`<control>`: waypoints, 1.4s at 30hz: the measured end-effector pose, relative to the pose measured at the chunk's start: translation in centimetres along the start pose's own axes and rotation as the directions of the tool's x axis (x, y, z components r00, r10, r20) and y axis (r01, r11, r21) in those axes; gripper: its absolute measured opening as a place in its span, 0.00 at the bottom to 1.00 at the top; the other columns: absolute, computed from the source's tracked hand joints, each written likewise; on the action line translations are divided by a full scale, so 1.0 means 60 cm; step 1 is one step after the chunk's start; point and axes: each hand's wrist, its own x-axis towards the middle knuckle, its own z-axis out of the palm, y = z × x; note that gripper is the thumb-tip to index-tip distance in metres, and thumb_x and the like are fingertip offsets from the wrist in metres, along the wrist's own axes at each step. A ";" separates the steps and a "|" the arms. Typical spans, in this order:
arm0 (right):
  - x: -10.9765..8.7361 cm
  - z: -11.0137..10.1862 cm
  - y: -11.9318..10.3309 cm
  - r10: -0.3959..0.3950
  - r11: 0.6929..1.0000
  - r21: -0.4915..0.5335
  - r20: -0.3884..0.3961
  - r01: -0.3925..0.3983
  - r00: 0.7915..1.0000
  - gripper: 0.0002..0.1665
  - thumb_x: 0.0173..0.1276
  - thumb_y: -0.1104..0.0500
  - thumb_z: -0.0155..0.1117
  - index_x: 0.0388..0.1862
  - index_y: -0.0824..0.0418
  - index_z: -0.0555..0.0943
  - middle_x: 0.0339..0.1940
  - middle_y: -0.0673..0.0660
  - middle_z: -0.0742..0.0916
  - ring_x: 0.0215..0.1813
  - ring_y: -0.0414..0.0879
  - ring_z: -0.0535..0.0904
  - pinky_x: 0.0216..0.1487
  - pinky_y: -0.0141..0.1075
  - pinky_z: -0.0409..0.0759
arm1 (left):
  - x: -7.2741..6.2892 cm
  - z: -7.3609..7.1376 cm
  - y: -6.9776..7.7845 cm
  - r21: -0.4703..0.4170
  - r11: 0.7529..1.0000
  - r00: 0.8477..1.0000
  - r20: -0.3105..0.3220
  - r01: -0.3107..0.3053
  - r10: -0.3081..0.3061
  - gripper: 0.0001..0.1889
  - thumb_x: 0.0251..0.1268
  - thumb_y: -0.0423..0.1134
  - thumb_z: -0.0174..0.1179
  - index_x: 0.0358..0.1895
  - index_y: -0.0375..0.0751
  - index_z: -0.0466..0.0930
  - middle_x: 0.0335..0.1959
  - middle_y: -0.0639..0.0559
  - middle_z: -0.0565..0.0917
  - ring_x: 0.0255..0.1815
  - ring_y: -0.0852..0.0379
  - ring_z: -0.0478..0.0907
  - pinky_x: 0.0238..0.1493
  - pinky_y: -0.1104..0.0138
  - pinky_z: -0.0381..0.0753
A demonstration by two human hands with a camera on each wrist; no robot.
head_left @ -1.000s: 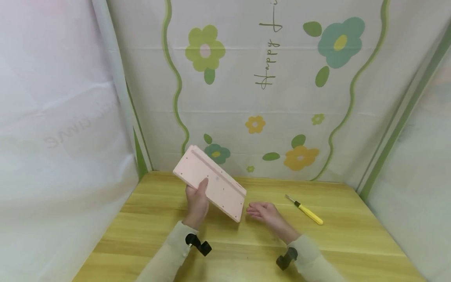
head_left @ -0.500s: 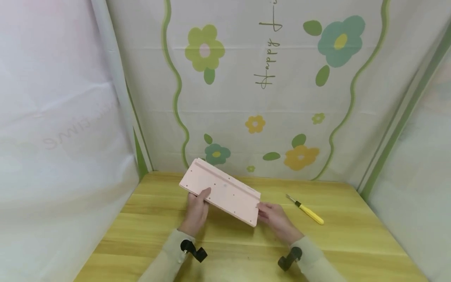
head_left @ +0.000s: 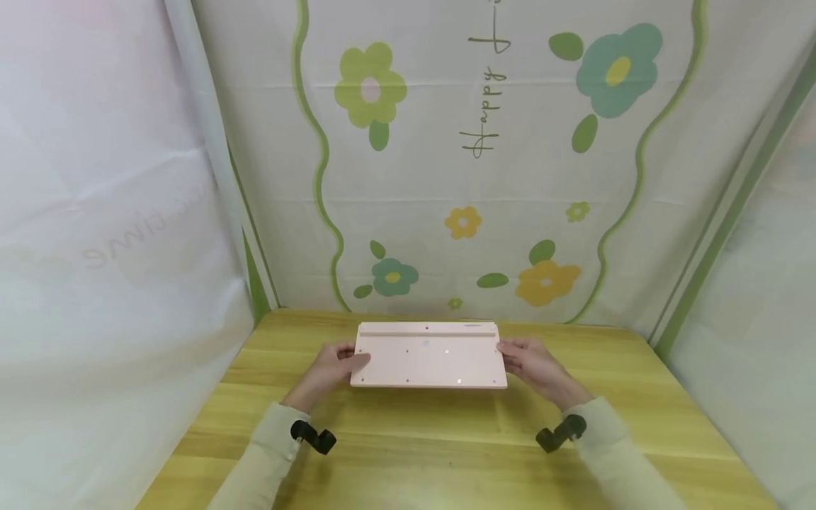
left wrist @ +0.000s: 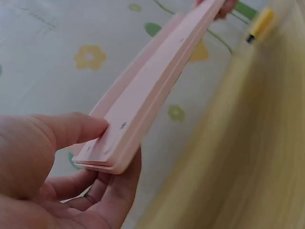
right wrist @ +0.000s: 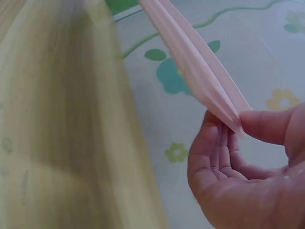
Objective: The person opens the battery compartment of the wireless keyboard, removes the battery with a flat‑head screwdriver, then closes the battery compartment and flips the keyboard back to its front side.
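Note:
A thin pink keyboard (head_left: 440,365), its underside with small screws turned toward me, is held up level above the table between both hands. My left hand (head_left: 331,368) grips its left end, the thumb lying on the underside and the fingers behind, as the left wrist view also shows. At the right end, my right hand (head_left: 535,365) pinches the edge between thumb and fingers. In the right wrist view the keyboard (right wrist: 200,67) slants up from these fingertips. A yellow-handled screwdriver (left wrist: 262,24) shows in the left wrist view; in the head view the right hand hides it.
The wooden table (head_left: 408,453) stretches beneath both arms. A white flowered curtain (head_left: 421,177) hangs right behind its far edge, with further curtains on the left (head_left: 115,283) and right (head_left: 752,319). Black camera mounts (head_left: 312,435) sit on both wrists.
The right hand has come to the keyboard's right end and taken hold. The keyboard, tilted before, has turned level and shifted right. The hands have spread apart, and the right one now covers the screwdriver.

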 end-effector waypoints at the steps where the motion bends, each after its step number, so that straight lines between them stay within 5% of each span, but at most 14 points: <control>1: 0.001 0.000 0.008 0.009 1.000 -0.019 0.010 -0.008 1.000 0.31 0.86 0.57 0.54 0.70 0.84 0.68 0.53 0.53 0.89 0.52 0.38 0.87 0.58 0.32 0.86 | 0.003 -0.001 -0.010 0.027 1.000 1.000 0.000 0.010 -0.010 0.20 0.74 0.42 0.67 0.59 0.29 0.81 0.39 0.50 0.85 0.37 0.60 0.80 0.38 0.69 0.84; 9: 0.008 0.013 0.074 0.078 0.977 -0.190 -0.124 -0.101 0.989 0.25 0.83 0.62 0.56 0.64 0.84 0.74 0.54 0.70 0.87 0.49 0.47 0.88 0.59 0.45 0.89 | 0.009 0.021 -0.066 0.259 0.965 0.995 -0.103 0.029 -0.002 0.12 0.66 0.40 0.74 0.42 0.33 0.85 0.31 0.48 0.83 0.30 0.57 0.78 0.29 0.69 0.80; 16: 0.018 0.021 0.088 0.046 0.951 -0.289 -0.225 -0.112 0.973 0.15 0.80 0.65 0.59 0.52 0.79 0.82 0.45 0.65 0.87 0.42 0.46 0.85 0.46 0.39 0.90 | 0.011 0.037 -0.083 0.393 0.919 0.986 -0.162 0.026 0.041 0.15 0.61 0.41 0.78 0.40 0.35 0.84 0.34 0.47 0.84 0.32 0.55 0.79 0.32 0.68 0.79; 21: 0.024 0.026 0.096 -0.021 0.872 -0.473 -0.286 -0.122 0.958 0.12 0.78 0.64 0.61 0.42 0.72 0.87 0.34 0.58 0.87 0.34 0.44 0.78 0.31 0.32 0.78 | 0.012 0.045 -0.079 0.461 0.887 0.983 -0.162 0.003 0.081 0.13 0.61 0.41 0.78 0.34 0.37 0.83 0.28 0.50 0.80 0.29 0.56 0.74 0.30 0.69 0.74; 25: 0.025 0.030 0.098 -0.044 0.813 -0.562 -0.323 -0.154 0.945 0.12 0.77 0.62 0.61 0.38 0.68 0.88 0.30 0.56 0.84 0.31 0.44 0.75 0.29 0.32 0.73 | 0.017 0.052 -0.075 0.517 0.855 0.980 -0.151 -0.033 0.129 0.16 0.62 0.41 0.76 0.24 0.41 0.78 0.19 0.56 0.72 0.23 0.59 0.67 0.27 0.70 0.66; 34: 0.027 0.040 0.096 -0.098 0.758 -0.637 -0.322 -0.139 0.942 0.12 0.74 0.65 0.63 0.29 0.65 0.86 0.22 0.53 0.81 0.26 0.43 0.73 0.26 0.31 0.71 | 0.015 0.058 -0.067 0.548 0.834 0.973 -0.153 -0.062 0.173 0.22 0.62 0.40 0.75 0.16 0.43 0.73 0.13 0.59 0.65 0.18 0.61 0.60 0.23 0.70 0.58; 42: 0.031 0.038 0.097 -0.226 0.702 -0.712 -0.240 -0.013 0.944 0.11 0.68 0.69 0.68 0.23 0.65 0.86 0.18 0.51 0.82 0.23 0.41 0.71 0.23 0.28 0.69 | 0.009 0.057 -0.065 0.537 0.842 0.975 -0.155 -0.052 0.159 0.18 0.62 0.37 0.75 0.19 0.41 0.77 0.14 0.57 0.69 0.19 0.61 0.62 0.23 0.70 0.60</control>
